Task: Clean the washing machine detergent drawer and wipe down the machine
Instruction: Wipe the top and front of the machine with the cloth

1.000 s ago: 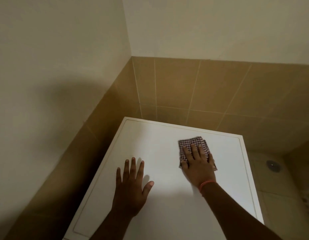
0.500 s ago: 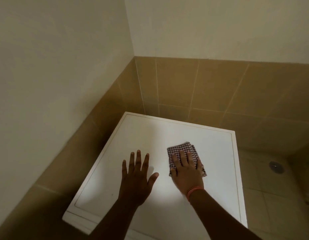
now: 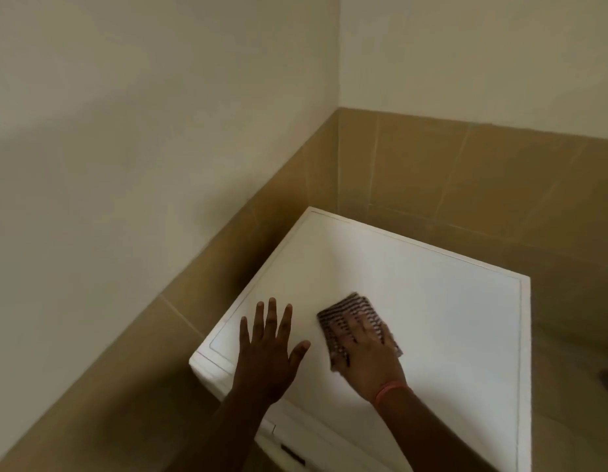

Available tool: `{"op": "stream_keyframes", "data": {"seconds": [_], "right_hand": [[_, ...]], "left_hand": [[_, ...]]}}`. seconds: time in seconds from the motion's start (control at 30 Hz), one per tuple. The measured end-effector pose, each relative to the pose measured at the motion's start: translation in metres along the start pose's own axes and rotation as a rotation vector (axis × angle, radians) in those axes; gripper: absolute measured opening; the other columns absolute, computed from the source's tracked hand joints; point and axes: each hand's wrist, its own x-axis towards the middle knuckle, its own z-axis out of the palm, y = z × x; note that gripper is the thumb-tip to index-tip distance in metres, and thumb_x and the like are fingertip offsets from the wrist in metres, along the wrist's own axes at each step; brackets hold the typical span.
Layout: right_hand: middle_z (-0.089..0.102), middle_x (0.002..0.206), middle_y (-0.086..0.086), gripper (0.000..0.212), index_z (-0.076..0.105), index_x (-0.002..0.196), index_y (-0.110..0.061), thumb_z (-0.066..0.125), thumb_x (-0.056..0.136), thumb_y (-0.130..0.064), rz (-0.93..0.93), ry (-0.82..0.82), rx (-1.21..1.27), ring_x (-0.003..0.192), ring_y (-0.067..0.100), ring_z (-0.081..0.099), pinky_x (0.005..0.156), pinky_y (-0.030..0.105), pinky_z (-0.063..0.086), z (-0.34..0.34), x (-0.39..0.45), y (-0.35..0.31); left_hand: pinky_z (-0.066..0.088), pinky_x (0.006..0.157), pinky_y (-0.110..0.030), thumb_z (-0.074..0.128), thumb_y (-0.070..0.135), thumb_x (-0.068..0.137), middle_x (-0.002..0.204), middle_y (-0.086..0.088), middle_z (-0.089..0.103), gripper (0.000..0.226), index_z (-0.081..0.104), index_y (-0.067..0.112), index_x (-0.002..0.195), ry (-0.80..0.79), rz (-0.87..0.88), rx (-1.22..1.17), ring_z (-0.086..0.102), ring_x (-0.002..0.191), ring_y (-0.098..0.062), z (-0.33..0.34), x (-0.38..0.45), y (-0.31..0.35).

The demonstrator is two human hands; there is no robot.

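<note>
right hand flat on the checked cloth, lower centre of the frame.
cloth lies on the white washing machine top; left hand rests beside it, fingers spread wide. no readable writing.

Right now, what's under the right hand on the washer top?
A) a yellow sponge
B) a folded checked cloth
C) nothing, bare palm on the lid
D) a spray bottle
B: the right hand presses flat on a folded checked cloth lying on the white top of the washing machine, while the left hand rests bare and spread beside it.
</note>
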Motion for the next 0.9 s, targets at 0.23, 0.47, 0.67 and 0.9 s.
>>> {"op": "stream_keyframes", "data": {"seconds": [0.23, 0.47, 0.67, 0.9], "right_hand": [[0.052, 0.145, 0.002, 0.057, 0.044, 0.143, -0.041, 0.04, 0.088, -0.057, -0.29, -0.039, -0.121, 0.133, 0.031, 0.049, 0.103, 0.063, 0.039, 0.008, 0.011, -0.053], [0.05, 0.148, 0.002, 0.056, 0.049, 0.141, -0.036, 0.034, 0.089, -0.05, -0.202, -0.085, -0.146, 0.136, 0.035, 0.046, 0.106, 0.061, 0.022, 0.012, 0.061, -0.112], [0.039, 0.155, -0.007, 0.052, 0.037, 0.146, -0.041, 0.039, 0.095, -0.052, -0.755, -0.084, -0.327, 0.144, 0.027, 0.035, 0.109, 0.06, 0.034, 0.006, 0.107, -0.133], [0.026, 0.159, -0.01, 0.046, 0.04, 0.143, -0.043, 0.041, 0.097, -0.045, -1.035, -0.021, -0.344, 0.152, 0.023, 0.006, 0.117, 0.062, 0.014, 0.009, 0.113, -0.158]], "left_hand": [[-0.004, 0.118, -0.052, 0.003, 0.073, 0.094, 0.164, -0.007, -0.008, 0.078, -0.001, 0.028, 0.157, 0.005, -0.077, -0.049, -0.008, 0.152, -0.028, 0.002, -0.009, -0.039], [0.009, 0.114, -0.055, 0.016, 0.07, 0.097, 0.163, -0.013, 0.016, 0.076, 0.014, 0.024, 0.157, -0.082, -0.126, -0.082, 0.016, 0.149, -0.035, 0.018, -0.021, -0.09], [0.017, 0.112, -0.053, 0.019, 0.068, 0.097, 0.16, -0.014, 0.025, 0.075, 0.026, 0.02, 0.154, -0.068, -0.087, -0.148, 0.022, 0.147, -0.034, 0.025, -0.028, -0.13], [0.016, 0.117, -0.054, 0.021, 0.069, 0.096, 0.164, -0.01, 0.012, 0.077, 0.015, 0.023, 0.157, -0.011, -0.033, -0.218, 0.011, 0.151, -0.032, 0.026, -0.027, -0.147]]}}
